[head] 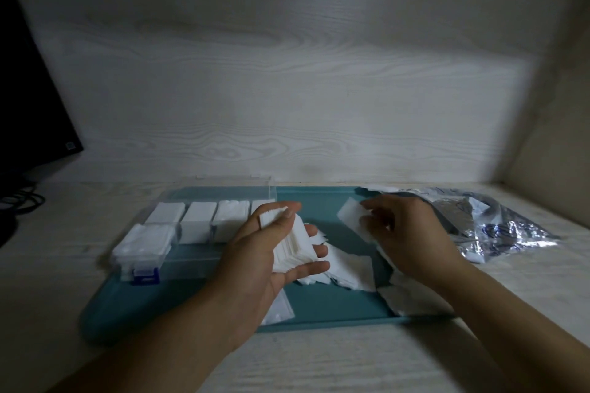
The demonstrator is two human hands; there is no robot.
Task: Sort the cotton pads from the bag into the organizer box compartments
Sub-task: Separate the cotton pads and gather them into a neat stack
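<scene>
My left hand [271, 242] grips a thick stack of white cotton pads [295, 244] over the middle of the teal tray [319, 309], thumb on top. My right hand [405, 233] pinches a single cotton pad [351, 217] at the tray's right side. More loose pads [348, 268] lie scattered on the tray between and under my hands. The clear organizer box [191, 226] stands on the tray's left part with its lid open, and several compartments hold white pads. The crumpled silver bag [498, 226] lies on the right, half off the tray.
A dark monitor [28, 99] with cables stands at the far left. A pale wood-grain wall rises close behind the tray and another closes the right side. A flat clear plastic sleeve [277, 309] lies on the tray under my left wrist.
</scene>
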